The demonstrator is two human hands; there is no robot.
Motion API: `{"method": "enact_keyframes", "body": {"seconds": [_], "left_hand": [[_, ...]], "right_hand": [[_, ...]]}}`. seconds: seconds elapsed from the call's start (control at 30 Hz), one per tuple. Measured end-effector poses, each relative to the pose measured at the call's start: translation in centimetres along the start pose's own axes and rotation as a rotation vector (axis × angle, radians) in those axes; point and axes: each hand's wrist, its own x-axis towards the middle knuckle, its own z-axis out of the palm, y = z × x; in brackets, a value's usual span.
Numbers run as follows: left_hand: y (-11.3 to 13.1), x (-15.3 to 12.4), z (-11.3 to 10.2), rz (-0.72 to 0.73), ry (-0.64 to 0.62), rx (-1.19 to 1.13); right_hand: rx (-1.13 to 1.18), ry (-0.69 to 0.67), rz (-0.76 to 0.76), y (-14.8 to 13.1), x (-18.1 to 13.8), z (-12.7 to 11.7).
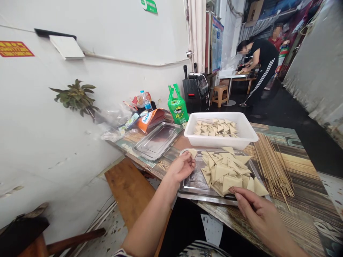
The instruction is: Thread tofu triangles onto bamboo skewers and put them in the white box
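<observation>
My left hand (182,167) rests at the near left corner of a steel tray (191,184), fingers pinched on a pale triangular tofu piece (192,153). A heap of the same tan triangles (227,171) fills the tray's right half. At the tray's near edge, my right hand (254,210) has its fingertips curled against the heap, next to one triangle (259,188); whether it grips anything is hidden. A white plastic tub (242,125) behind the tray holds more triangles on skewers.
Bamboo skewers (272,166) lie in a bundle right of the tray. An empty steel tray (158,140), a green bag (177,107), a bottle and packets sit at the left. A wooden bench (128,187) is below. Two people stand at a far table (233,74).
</observation>
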Motion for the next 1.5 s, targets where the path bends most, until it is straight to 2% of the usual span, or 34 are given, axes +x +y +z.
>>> {"method": "enact_keyframes", "body": {"seconds": [0.13,0.27,0.4,0.5,0.63,0.7,0.8,0.97,1.13,1.5], "left_hand": [[0.1,-0.1,0.5,-0.088,-0.047,-0.084],[-0.2,-0.4,1.0,-0.107,-0.135,-0.086],[-0.9,-0.7,1.3,-0.013,-0.069,-0.004],[-1.2,-1.1,1.4,0.065,-0.003,0.167],[-0.9,-1.5,1.1,0.104,0.022,0.435],[-0.7,-1.4,0.9,0.124,0.081,0.468],[-0.5,-1.0,0.5,0.129,0.147,0.301],[-0.3,-0.7,0.5,0.003,0.125,-0.065],[0.2,-1.3,1.1,-0.047,0.091,-0.128],[0.3,-1.8,1.6,-0.088,0.110,-0.203]], "right_hand": [[-0.010,0.000,0.001,0.3,-0.1,0.0],[-0.031,-0.044,0.014,0.4,-0.3,0.1],[-0.043,-0.065,0.000,0.1,-0.2,0.1],[-0.033,-0.077,-0.031,-0.2,-0.2,0.1],[-0.023,-0.090,-0.058,-0.3,-0.3,0.1],[-0.016,-0.102,-0.052,-0.3,-0.4,0.1],[-0.027,-0.115,-0.088,-0.4,-0.4,0.1],[-0.081,-0.164,-0.122,-0.6,-0.5,0.1],[-0.079,-0.184,-0.115,-0.7,-0.4,0.0],[-0.091,-0.151,-0.133,-0.2,-0.4,0.2]]}}
